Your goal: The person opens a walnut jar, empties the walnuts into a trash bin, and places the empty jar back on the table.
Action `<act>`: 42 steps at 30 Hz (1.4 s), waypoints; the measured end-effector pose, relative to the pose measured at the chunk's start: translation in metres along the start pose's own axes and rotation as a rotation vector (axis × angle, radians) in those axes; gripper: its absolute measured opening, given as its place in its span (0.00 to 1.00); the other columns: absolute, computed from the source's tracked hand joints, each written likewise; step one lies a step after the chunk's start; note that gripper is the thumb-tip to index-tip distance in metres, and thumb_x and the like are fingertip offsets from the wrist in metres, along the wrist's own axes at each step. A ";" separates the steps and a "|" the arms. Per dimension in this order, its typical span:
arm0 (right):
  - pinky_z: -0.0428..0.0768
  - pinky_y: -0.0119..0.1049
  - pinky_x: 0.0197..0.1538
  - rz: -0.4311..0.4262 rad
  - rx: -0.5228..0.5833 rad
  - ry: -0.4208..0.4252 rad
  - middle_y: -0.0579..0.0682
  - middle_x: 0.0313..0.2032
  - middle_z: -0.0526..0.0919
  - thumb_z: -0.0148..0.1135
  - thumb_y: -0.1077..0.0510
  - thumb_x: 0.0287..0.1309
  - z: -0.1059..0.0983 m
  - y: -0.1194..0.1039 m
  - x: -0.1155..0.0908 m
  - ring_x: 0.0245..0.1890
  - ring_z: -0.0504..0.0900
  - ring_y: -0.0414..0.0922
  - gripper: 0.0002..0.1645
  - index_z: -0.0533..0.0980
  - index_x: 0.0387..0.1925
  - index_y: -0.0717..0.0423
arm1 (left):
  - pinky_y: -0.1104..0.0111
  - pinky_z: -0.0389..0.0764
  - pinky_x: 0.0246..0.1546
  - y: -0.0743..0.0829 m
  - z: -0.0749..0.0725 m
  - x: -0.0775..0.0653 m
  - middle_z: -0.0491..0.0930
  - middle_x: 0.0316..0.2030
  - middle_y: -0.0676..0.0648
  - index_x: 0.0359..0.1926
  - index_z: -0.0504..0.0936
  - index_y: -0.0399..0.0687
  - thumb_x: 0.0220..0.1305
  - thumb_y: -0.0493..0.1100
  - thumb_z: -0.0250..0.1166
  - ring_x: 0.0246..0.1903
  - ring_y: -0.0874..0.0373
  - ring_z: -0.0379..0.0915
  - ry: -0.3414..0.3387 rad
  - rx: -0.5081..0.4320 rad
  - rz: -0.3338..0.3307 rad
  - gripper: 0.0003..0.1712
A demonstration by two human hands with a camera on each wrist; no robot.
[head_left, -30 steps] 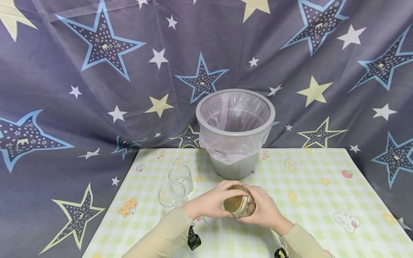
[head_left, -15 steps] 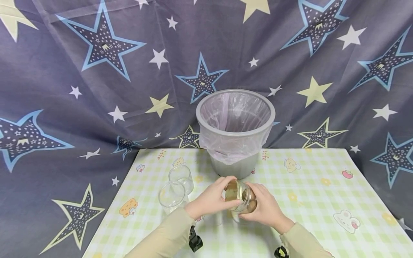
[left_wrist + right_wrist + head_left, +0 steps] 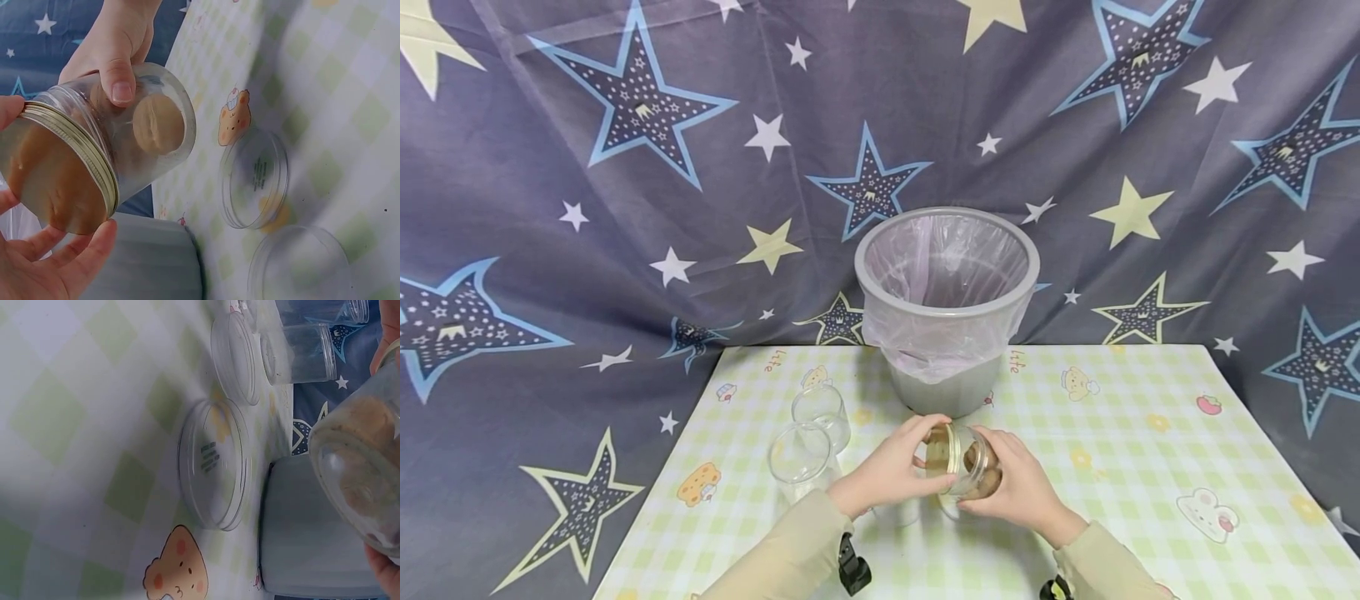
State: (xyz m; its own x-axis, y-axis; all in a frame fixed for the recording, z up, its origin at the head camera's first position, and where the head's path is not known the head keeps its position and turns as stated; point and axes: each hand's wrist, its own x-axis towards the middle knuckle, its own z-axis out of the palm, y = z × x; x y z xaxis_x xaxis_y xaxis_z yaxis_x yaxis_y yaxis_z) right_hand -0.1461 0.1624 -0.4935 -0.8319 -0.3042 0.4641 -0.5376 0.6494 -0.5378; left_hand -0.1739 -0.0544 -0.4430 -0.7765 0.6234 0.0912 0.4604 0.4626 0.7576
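Observation:
Both hands hold a clear jar [image 3: 976,468] on its side above the table. My left hand [image 3: 889,472] grips its gold metal lid [image 3: 937,454], fingertips spread round the rim. My right hand [image 3: 1017,482] wraps round the body near the base, with the thumb [image 3: 120,81] flat on the wall in the left wrist view. Inside lie brown, round, walnut-like things [image 3: 158,124]. Threads of the jar's neck show beside the lid's edge. Below the hands, two shallow clear round dishes lie on the table, one dish [image 3: 212,465] with small green print, the other dish [image 3: 234,356] plain.
A grey bin [image 3: 946,398] with a thin translucent liner [image 3: 936,346] stands just behind the hands. Two clear, lidless glass-like containers stand at the left, one container [image 3: 801,462] nearer and one container [image 3: 822,417] farther. A starry cloth [image 3: 700,208] hangs behind the checked table [image 3: 1120,467].
The jar has swung until its lid faces left. The left fingers have shifted round the lid, and more of the jar's neck shows between lid and body.

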 end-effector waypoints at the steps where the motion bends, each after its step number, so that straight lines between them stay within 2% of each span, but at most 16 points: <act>1: 0.79 0.48 0.48 0.008 0.012 0.003 0.53 0.49 0.79 0.84 0.48 0.22 0.000 0.000 0.000 0.48 0.76 0.47 0.58 0.68 0.60 0.61 | 0.77 0.79 0.41 0.000 0.001 0.000 0.69 0.51 0.47 0.66 0.61 0.55 0.55 0.52 0.69 0.50 0.56 0.70 0.001 -0.003 0.003 0.40; 5: 0.79 0.50 0.49 0.054 0.037 0.024 0.54 0.50 0.79 0.84 0.50 0.21 -0.002 0.003 -0.002 0.48 0.77 0.49 0.58 0.68 0.59 0.63 | 0.77 0.79 0.42 -0.003 0.005 -0.002 0.68 0.54 0.46 0.66 0.60 0.54 0.54 0.51 0.69 0.52 0.55 0.69 0.018 -0.011 0.005 0.41; 9: 0.78 0.53 0.49 0.090 0.068 0.052 0.58 0.51 0.78 0.84 0.51 0.21 -0.006 0.006 -0.003 0.48 0.78 0.52 0.59 0.67 0.60 0.66 | 0.76 0.79 0.44 -0.006 0.011 -0.003 0.65 0.57 0.44 0.66 0.58 0.48 0.52 0.48 0.71 0.54 0.53 0.66 0.039 -0.031 0.009 0.44; 12: 0.78 0.53 0.49 0.112 0.102 0.064 0.58 0.52 0.77 0.84 0.52 0.23 -0.009 0.009 -0.004 0.49 0.78 0.53 0.59 0.66 0.61 0.65 | 0.75 0.78 0.48 -0.008 0.016 -0.004 0.64 0.58 0.44 0.67 0.57 0.45 0.51 0.46 0.72 0.55 0.51 0.65 0.032 -0.059 0.018 0.46; 18: 0.77 0.52 0.51 0.206 0.184 0.104 0.55 0.54 0.77 0.83 0.54 0.27 -0.018 0.012 -0.008 0.50 0.77 0.51 0.57 0.64 0.63 0.60 | 0.70 0.77 0.52 -0.011 0.026 -0.004 0.64 0.60 0.44 0.68 0.59 0.46 0.52 0.47 0.72 0.55 0.50 0.67 0.029 -0.074 0.033 0.45; 23: 0.76 0.39 0.52 0.284 0.154 0.166 0.53 0.54 0.78 0.82 0.55 0.29 -0.028 0.016 -0.012 0.50 0.75 0.42 0.56 0.64 0.63 0.60 | 0.69 0.77 0.53 -0.018 0.035 -0.002 0.65 0.59 0.46 0.68 0.60 0.49 0.52 0.47 0.72 0.54 0.50 0.68 0.046 -0.101 0.026 0.44; 28: 0.65 0.20 0.55 0.345 0.174 0.224 0.55 0.55 0.76 0.80 0.58 0.32 -0.039 0.024 -0.016 0.52 0.67 0.25 0.56 0.61 0.65 0.59 | 0.70 0.76 0.54 -0.021 0.046 -0.001 0.65 0.58 0.47 0.67 0.61 0.53 0.53 0.47 0.72 0.54 0.51 0.68 0.032 -0.127 -0.007 0.43; 31: 0.59 0.11 0.53 0.383 0.207 0.255 0.57 0.56 0.75 0.79 0.60 0.35 -0.046 0.030 -0.019 0.51 0.62 0.19 0.55 0.59 0.66 0.58 | 0.69 0.76 0.54 -0.021 0.053 0.001 0.64 0.58 0.46 0.66 0.60 0.51 0.53 0.48 0.72 0.54 0.53 0.68 0.015 -0.139 -0.018 0.43; 35: 0.58 0.08 0.52 0.427 0.234 0.295 0.59 0.56 0.74 0.77 0.62 0.37 -0.056 0.037 -0.024 0.49 0.62 0.17 0.55 0.58 0.67 0.58 | 0.68 0.76 0.55 -0.018 0.062 0.006 0.64 0.57 0.45 0.63 0.59 0.48 0.51 0.49 0.73 0.52 0.58 0.69 -0.023 -0.137 -0.038 0.43; 38: 0.59 0.08 0.51 0.462 0.237 0.310 0.57 0.55 0.74 0.77 0.62 0.39 -0.062 0.042 -0.028 0.49 0.62 0.17 0.55 0.57 0.68 0.57 | 0.68 0.76 0.54 -0.015 0.067 0.009 0.64 0.55 0.48 0.61 0.59 0.50 0.51 0.51 0.73 0.51 0.60 0.69 -0.060 -0.122 -0.075 0.42; 40: 0.60 0.08 0.50 0.477 0.241 0.319 0.51 0.54 0.74 0.76 0.62 0.41 -0.066 0.045 -0.031 0.49 0.62 0.17 0.54 0.57 0.68 0.57 | 0.69 0.75 0.54 -0.014 0.071 0.011 0.63 0.54 0.51 0.60 0.58 0.53 0.51 0.52 0.73 0.51 0.60 0.69 -0.081 -0.114 -0.091 0.41; 42: 0.60 0.08 0.49 0.489 0.239 0.331 0.40 0.52 0.73 0.75 0.62 0.42 -0.068 0.049 -0.034 0.49 0.62 0.17 0.53 0.57 0.68 0.56 | 0.69 0.75 0.54 -0.014 0.075 0.013 0.62 0.53 0.53 0.58 0.58 0.54 0.51 0.54 0.72 0.52 0.59 0.69 -0.099 -0.105 -0.096 0.40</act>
State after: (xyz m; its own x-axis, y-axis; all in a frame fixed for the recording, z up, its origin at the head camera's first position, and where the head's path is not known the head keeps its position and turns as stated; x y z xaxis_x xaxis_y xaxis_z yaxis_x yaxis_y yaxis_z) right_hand -0.1347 0.2521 -0.4873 -0.9228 0.2444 0.2978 -0.1545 0.4733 -0.8673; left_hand -0.1581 -0.0056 -0.5004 -0.7661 0.6411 -0.0452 0.3347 0.4580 0.8235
